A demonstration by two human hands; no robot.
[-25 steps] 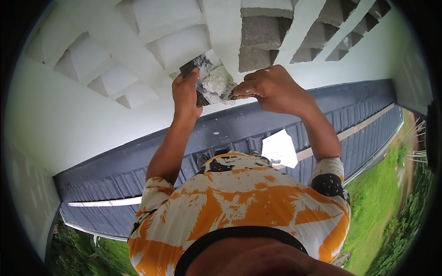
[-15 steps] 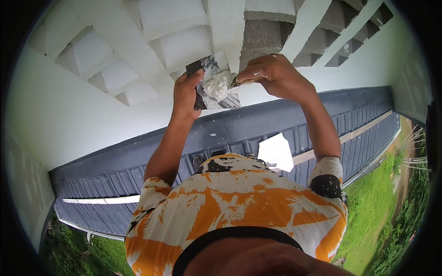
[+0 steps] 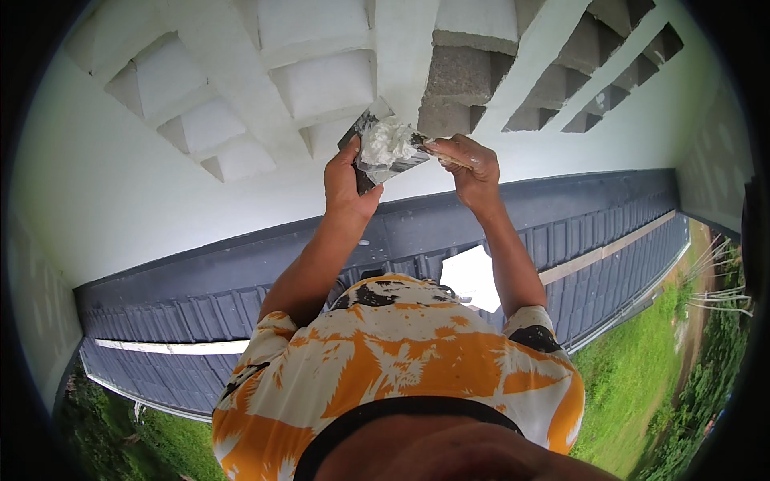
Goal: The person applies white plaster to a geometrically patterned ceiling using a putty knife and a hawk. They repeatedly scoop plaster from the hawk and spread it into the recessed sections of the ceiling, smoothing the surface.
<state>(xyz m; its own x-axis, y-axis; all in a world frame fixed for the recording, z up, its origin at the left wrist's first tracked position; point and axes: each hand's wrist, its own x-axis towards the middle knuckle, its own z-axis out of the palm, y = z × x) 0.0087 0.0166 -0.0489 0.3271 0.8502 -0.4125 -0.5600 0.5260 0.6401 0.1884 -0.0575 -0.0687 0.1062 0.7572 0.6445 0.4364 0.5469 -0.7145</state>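
Observation:
My left hand grips a dark flat plate by its left side, tilted in front of the wall. A thick heap of wet white plaster lies on it, with smears around. My right hand is closed around the handle of a small putty knife. Its dark blade reaches the right side of the heap, partly hidden by plaster. White residue marks the right fingers.
A white wall with recessed block openings rises ahead, some grey inside and some white. Below runs a dark tiled roof with a wooden batten. A white sheet lies on the tiles. Grass shows beyond the roof edge.
My right hand has moved left and down, bringing the putty knife closer over the plaster. My left hand has shifted slightly right and lower, and the plate has turned.

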